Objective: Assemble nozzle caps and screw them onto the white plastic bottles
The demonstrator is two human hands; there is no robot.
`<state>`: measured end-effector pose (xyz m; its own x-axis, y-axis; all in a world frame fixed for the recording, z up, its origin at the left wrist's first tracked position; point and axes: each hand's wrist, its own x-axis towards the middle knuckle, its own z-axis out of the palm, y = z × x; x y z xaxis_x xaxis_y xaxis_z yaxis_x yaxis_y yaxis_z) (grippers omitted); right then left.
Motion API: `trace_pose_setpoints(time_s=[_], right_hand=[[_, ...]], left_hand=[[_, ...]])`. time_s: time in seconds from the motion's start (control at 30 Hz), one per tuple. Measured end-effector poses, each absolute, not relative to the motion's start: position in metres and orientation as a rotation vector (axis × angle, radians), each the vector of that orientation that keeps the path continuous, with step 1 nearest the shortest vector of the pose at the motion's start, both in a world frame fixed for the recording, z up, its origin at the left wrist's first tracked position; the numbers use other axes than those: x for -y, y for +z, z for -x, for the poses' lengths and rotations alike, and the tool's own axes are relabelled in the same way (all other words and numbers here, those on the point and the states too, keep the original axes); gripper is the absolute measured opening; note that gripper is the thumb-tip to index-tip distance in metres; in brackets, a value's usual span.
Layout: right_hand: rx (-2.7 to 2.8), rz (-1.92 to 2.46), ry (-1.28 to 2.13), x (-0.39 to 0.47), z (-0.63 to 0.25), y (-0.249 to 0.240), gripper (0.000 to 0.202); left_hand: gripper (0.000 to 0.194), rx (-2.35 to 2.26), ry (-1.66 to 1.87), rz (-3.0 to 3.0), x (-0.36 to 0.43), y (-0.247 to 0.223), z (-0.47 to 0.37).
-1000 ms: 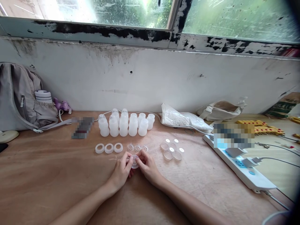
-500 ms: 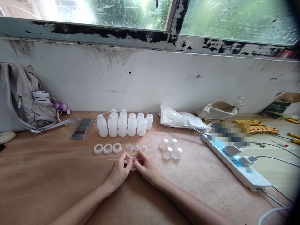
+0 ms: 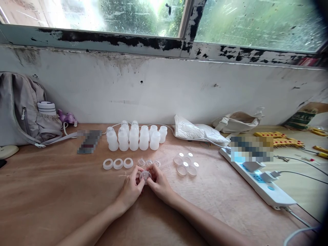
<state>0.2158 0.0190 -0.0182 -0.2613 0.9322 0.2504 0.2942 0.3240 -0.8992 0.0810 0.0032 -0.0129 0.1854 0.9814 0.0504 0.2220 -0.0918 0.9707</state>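
Between my two hands is a small clear round plastic part (image 3: pixel 145 175), facing upward. My left hand (image 3: pixel 131 188) grips its left side, fingers bent and thumb on the near edge. From the right, my right hand (image 3: pixel 159 182) holds the same part, thumb near its front edge. Just beyond the hands lie clear nipple-like pieces (image 3: pixel 141 162) in a row. White rings (image 3: pixel 118 164) form a row to the left of them. Clear round caps (image 3: pixel 181 170) and small white discs (image 3: pixel 185 164) lie to the right.
Several frosted bottles (image 3: pixel 134 140) stand behind the rings. A white plastic package (image 3: pixel 189 129) and a beige bag (image 3: pixel 237 122) lie by the wall. On the right is a power strip (image 3: pixel 276 196) with cables; on the left, a grey backpack (image 3: pixel 20 109).
The clear part between my hands has tilted, and its round face shows more fully. My hands stay in nearly the same place. The whole view has shifted slightly.
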Motion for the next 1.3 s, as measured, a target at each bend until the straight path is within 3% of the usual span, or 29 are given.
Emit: trace_pose_setpoints(time_s=[0.3, 0.57, 0.73, 1.03, 1.3], right_hand=[[1.707, 1.092, 0.919, -0.017, -0.218, -0.014, 0.005], [1.393, 0.873, 1.466, -0.02, -0.22, -0.013, 0.038], [1.383, 0.899, 1.486, -0.027, -0.219, -0.017, 0.026], [1.409, 0.877, 1.534, -0.027, -0.218, -0.017, 0.032], [1.53, 0.881, 1.404, -0.026, -0.217, -0.028, 0.02]], left_hand=[[0.019, -1.234, 1.049, -1.454, 0.0, -0.007, -0.082], [0.022, -1.072, 1.156, -1.242, -0.01, -0.015, -0.079], [0.021, -0.91, 1.102, -1.104, -0.012, -0.014, -0.076], [0.027, -1.004, 1.152, -1.233, -0.008, -0.005, -0.077], [0.026, -0.978, 1.095, -1.123, -0.012, -0.012, -0.078]])
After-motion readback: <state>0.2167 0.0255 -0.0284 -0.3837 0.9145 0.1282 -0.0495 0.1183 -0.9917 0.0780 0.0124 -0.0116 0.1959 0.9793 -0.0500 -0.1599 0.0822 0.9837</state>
